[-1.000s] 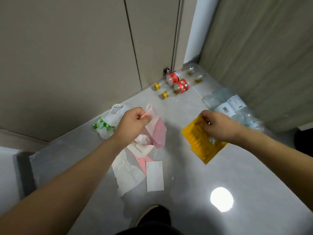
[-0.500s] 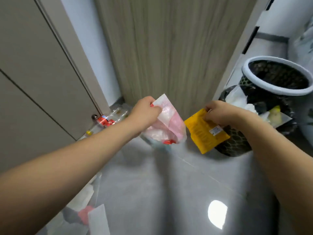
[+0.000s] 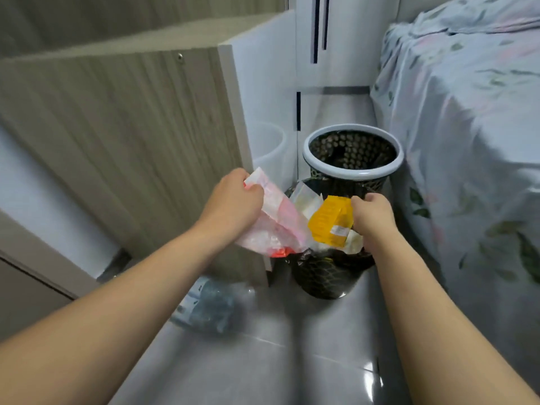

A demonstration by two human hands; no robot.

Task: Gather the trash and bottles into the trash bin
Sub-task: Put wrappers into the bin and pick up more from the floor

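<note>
We hold our left hand [image 3: 233,200] pinched on the pink wrapper [image 3: 271,226] and right hand [image 3: 369,213] gripping the yellow packet [image 3: 330,223] over the nearer trash bin [image 3: 318,276], ready for dropping.

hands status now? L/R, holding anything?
Left hand: closed, fingers gripping the pink plastic bag.
Right hand: closed, fingers pinching the yellow packet.

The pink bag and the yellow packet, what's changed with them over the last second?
Both were carried from the litter patch by the door across to the bins. The pink bag and yellow packet now hang over the already stuffed nearer bin, beside the white-rimmed bin. Unchanged: the left hand still pinches the bag, the right hand the packet; nothing dropped yet.
</note>
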